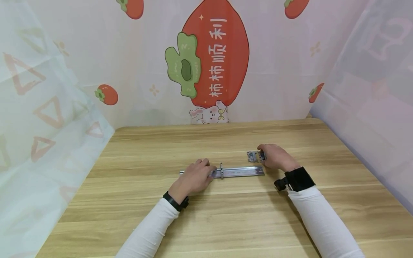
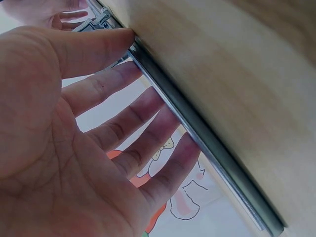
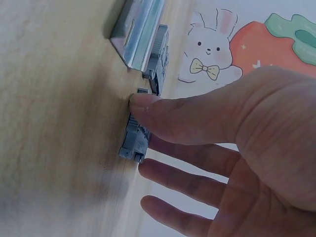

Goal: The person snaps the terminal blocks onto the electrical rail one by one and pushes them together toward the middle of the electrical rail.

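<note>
A slotted metal DIN rail [image 1: 242,172] lies on the wooden table. My left hand [image 1: 195,176] grips its left part, thumb along one edge and fingertips [image 2: 190,143] against the other. Clipped across the rail just right of that hand is a thin grey terminal block [image 1: 221,172]. Past the rail's right end, my right hand [image 1: 275,157] pinches a grey terminal block [image 3: 134,138] between thumb and index finger, low at the tabletop. The other fingers of this hand spread loosely. Another grey terminal block [image 1: 251,156] lies flat immediately left of the pinched one.
The wooden table [image 1: 206,222] runs back to a printed cloth backdrop [image 1: 138,53]. Cloth walls [image 1: 48,118] flank it on the left and right. A black band [image 1: 300,179] with a small camera is on the right wrist.
</note>
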Tool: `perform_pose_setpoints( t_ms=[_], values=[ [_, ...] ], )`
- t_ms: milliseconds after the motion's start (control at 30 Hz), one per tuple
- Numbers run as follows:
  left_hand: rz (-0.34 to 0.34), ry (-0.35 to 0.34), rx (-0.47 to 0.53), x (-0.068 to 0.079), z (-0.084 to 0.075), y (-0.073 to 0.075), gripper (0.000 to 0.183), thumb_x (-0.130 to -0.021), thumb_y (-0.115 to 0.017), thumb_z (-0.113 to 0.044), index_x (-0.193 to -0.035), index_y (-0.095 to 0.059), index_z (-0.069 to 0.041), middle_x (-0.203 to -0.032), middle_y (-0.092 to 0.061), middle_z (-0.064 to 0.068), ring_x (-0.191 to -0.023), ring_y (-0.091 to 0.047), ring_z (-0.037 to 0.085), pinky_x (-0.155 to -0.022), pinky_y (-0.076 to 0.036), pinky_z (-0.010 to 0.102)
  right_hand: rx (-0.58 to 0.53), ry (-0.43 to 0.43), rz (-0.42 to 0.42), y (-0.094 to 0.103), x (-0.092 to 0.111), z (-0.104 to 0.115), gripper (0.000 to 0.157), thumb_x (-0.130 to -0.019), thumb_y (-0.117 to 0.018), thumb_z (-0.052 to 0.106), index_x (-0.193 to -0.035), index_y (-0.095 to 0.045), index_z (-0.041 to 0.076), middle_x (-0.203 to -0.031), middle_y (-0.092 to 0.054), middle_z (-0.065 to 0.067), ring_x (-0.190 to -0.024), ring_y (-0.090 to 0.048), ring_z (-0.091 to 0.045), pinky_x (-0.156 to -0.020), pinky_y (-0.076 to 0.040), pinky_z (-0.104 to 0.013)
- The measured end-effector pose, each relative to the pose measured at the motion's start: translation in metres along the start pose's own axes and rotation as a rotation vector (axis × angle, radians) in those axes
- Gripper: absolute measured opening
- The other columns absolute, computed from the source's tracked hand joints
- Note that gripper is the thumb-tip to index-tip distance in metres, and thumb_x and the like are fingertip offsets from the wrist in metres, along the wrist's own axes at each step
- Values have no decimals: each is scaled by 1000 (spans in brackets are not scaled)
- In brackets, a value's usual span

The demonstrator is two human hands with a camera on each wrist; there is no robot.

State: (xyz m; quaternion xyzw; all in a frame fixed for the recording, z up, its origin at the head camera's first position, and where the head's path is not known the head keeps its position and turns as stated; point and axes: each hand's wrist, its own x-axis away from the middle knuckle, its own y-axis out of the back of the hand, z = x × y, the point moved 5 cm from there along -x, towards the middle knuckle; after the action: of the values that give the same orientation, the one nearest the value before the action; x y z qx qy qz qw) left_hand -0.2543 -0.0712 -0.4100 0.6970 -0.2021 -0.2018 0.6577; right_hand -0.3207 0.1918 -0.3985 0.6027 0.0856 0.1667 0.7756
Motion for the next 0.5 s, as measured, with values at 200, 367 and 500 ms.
perform_pose_setpoints(
  t_ms=[200,367,500],
  values=[
    [1,1,0,0,0,0,37,-92,-54,-31,-127,-56,-20,-113,-50,1,-97,-45,16,-73,-41,31,3,7,-25,3,1,0,54,-77,-64,5,-128,-48,-1,-122,-53,-22,-110,-50,-37,-88,-39,-47],
    [-3,-2,6,0,1,-1,37,-91,-55,-31,-127,-56,-20,-114,-50,1,-97,-46,17,-74,-41,31,8,34,-76,7,4,0,50,-79,-61,7,-128,-50,2,-119,-53,-21,-107,-51,-35,-88,-39,-46],
    [-2,-4,8,1,1,-1,37,-92,-54,-31,-127,-56,-20,-114,-50,1,-100,-46,17,-76,-42,32,-24,64,-101,10,5,3,46,-83,-60,10,-128,-52,6,-117,-51,-19,-96,-52,-28,-81,-41,-43]
  ],
)
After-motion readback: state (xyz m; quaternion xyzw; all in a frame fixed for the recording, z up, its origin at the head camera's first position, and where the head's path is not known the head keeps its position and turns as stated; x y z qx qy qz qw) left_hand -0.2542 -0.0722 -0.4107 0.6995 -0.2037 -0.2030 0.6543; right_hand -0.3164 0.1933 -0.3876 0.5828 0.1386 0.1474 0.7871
